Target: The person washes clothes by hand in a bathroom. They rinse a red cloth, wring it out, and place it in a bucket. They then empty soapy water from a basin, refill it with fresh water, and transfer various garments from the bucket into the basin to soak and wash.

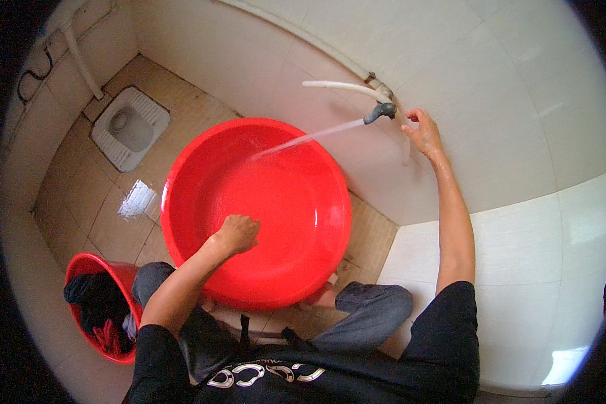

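Note:
A large round red plastic basin (283, 252) stands on the floor between my legs. My left hand (238, 234) is over its near left part with the fingers curled in, and nothing shows in it. Water (313, 136) streams from a dark tap (381, 112) on the wall into the basin. Just to the right of the tap is my right hand (424, 134), its thumb and fingers apart and holding nothing. A white hose or pipe (341, 86) sticks out leftward beside the tap.
A red bucket (76, 313) holding dark clothes (98, 298) and a red cloth (106, 338) leans by my left leg. A squat toilet (131, 129) is set in the tiled floor (111, 217). A pipe (303, 30) runs along the tiled wall (485, 126).

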{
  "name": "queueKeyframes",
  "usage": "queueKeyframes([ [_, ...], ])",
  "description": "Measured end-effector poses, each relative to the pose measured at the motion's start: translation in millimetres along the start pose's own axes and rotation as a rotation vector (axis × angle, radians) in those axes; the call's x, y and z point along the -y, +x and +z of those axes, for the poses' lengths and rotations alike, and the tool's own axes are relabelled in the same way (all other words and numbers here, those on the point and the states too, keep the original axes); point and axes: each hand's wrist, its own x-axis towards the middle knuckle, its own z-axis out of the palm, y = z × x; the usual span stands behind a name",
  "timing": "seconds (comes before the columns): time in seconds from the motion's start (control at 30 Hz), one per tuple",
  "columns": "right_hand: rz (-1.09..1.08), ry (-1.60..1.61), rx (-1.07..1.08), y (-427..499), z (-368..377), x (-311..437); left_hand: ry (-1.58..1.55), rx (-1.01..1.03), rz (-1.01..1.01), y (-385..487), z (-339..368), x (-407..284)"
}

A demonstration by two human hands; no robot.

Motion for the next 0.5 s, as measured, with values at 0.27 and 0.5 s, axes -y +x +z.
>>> queueKeyframes([
  [0.27, 0.008, -0.040, -0.143, -5.3, 1.6, -22.6, 0.056, -0.075, 0.005, 1.0, 3.5, -1.3],
  [0.5, 0.082, 0.369, -0.142, -93.8, 37.2, 45.9, 0.018, -0.067, 0.018, 0.8, 6.5, -6.2],
])
